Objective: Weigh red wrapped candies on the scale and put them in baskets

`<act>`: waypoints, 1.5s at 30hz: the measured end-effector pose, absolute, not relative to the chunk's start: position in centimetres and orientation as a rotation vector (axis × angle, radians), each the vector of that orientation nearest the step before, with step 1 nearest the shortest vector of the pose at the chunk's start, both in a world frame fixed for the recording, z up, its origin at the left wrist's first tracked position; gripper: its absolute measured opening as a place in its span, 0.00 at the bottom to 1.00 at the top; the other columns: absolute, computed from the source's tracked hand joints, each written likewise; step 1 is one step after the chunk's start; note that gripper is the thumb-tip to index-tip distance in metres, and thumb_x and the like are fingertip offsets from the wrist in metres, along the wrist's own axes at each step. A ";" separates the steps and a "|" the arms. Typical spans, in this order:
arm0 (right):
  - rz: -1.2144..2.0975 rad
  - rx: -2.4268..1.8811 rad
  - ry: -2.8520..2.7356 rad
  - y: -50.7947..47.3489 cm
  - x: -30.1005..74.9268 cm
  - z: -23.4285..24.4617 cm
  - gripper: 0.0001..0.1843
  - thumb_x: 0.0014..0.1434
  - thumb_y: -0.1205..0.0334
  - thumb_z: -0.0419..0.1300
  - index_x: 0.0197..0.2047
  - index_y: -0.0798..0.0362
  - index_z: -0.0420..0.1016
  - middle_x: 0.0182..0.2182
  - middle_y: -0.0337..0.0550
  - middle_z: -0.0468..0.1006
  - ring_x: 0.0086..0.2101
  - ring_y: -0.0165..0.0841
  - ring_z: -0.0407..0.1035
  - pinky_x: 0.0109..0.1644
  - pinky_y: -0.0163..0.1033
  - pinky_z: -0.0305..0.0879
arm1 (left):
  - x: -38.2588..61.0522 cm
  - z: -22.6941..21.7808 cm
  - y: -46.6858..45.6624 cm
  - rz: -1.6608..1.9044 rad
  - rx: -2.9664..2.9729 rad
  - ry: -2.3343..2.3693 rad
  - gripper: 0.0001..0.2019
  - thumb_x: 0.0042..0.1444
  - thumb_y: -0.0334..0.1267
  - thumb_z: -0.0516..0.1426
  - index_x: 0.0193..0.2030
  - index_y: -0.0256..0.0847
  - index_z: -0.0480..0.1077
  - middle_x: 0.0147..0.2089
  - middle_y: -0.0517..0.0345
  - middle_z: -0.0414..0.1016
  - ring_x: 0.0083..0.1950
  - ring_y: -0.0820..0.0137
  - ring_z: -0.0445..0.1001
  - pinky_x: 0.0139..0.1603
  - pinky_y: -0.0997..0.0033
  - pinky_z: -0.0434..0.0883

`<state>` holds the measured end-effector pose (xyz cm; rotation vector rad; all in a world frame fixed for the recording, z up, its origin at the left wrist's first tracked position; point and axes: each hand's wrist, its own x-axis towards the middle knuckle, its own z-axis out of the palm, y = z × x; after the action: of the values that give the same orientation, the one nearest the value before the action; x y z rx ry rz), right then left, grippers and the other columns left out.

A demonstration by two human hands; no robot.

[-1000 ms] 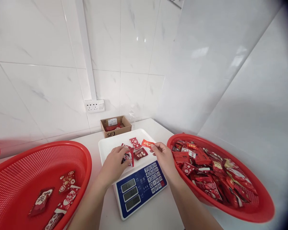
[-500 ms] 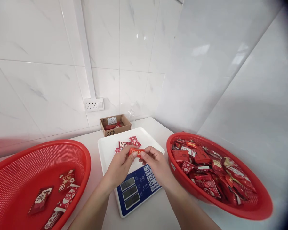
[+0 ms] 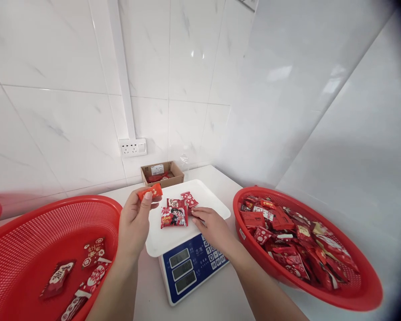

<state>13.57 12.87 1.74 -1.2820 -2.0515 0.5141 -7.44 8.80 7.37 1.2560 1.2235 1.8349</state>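
My left hand [image 3: 136,218] is raised at the left edge of the scale's white pan [image 3: 200,232], pinching a small orange-red wrapped candy [image 3: 156,191] between thumb and fingers. Low over the pan, my right hand [image 3: 211,225] has its thumb and fingertips closed on a small dark red packet [image 3: 190,212], mostly hidden by the fingers. Beside those fingertips lies a red snack packet [image 3: 173,217] printed with cartoon figures. A red-and-white packet [image 3: 175,203] is partly behind it, and a dotted pink-red packet [image 3: 189,199] lies farther back. The digital scale's blue panel [image 3: 200,256] faces me.
On the right, a red plastic basket [image 3: 370,296] holds many red packets. The left red basket [image 3: 115,223] contains several packets. Behind the scale stand a cardboard box [image 3: 170,181] with red packets and a clear plastic bottle [image 3: 184,161], close to the tiled wall.
My hands have moved apart. The left one has carried the orange-red candy left and up off the middle of the scale; the right has lowered to the packets, uncovering the cartoon packet.
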 end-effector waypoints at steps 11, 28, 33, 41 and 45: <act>0.459 -1.111 -2.331 11.6 10.6 2.5 0.21 0.64 0.57 0.59 0.59 0.49 0.74 0.64 0.47 0.65 0.66 0.51 0.51 0.68 0.61 0.51 | -7.2 8.0 7.5 1.817 1.326 1.235 0.15 0.60 0.52 0.58 0.43 0.43 0.73 0.41 0.57 0.78 0.41 0.67 0.77 0.43 0.67 0.74; 0.663 -1.092 -2.104 13.1 11.5 3.1 0.06 0.60 0.65 0.60 0.36 0.51 0.80 0.50 0.50 0.79 0.56 0.45 0.68 0.60 0.55 0.62 | -6.9 8.0 7.8 1.705 1.313 1.225 0.18 0.57 0.54 0.58 0.44 0.41 0.71 0.39 0.56 0.79 0.40 0.66 0.78 0.41 0.68 0.74; 0.669 -1.090 -1.918 11.7 11.9 4.9 0.13 0.67 0.56 0.52 0.47 0.51 0.75 0.45 0.48 0.81 0.45 0.39 0.75 0.50 0.46 0.70 | -6.4 7.5 8.3 1.520 1.302 1.128 0.20 0.57 0.56 0.57 0.46 0.42 0.69 0.37 0.58 0.77 0.36 0.68 0.77 0.42 0.65 0.74; 0.332 -0.755 -1.880 8.5 12.0 6.5 0.15 0.67 0.61 0.53 0.56 0.51 0.65 0.31 0.40 0.78 0.31 0.32 0.73 0.37 0.37 0.71 | -4.3 7.3 8.0 1.346 1.343 1.051 0.15 0.60 0.51 0.54 0.45 0.44 0.61 0.34 0.61 0.77 0.36 0.68 0.76 0.40 0.67 0.71; 0.321 -0.847 -2.041 8.6 11.9 5.9 0.15 0.67 0.59 0.51 0.55 0.52 0.67 0.32 0.43 0.80 0.30 0.34 0.74 0.33 0.37 0.69 | -3.9 7.0 8.0 1.310 1.384 1.063 0.12 0.62 0.49 0.51 0.46 0.45 0.60 0.37 0.59 0.77 0.37 0.68 0.74 0.39 0.67 0.69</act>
<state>11.89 8.65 5.91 -0.8467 -2.0414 0.3206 -3.94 7.97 6.98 1.3843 1.0634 1.3095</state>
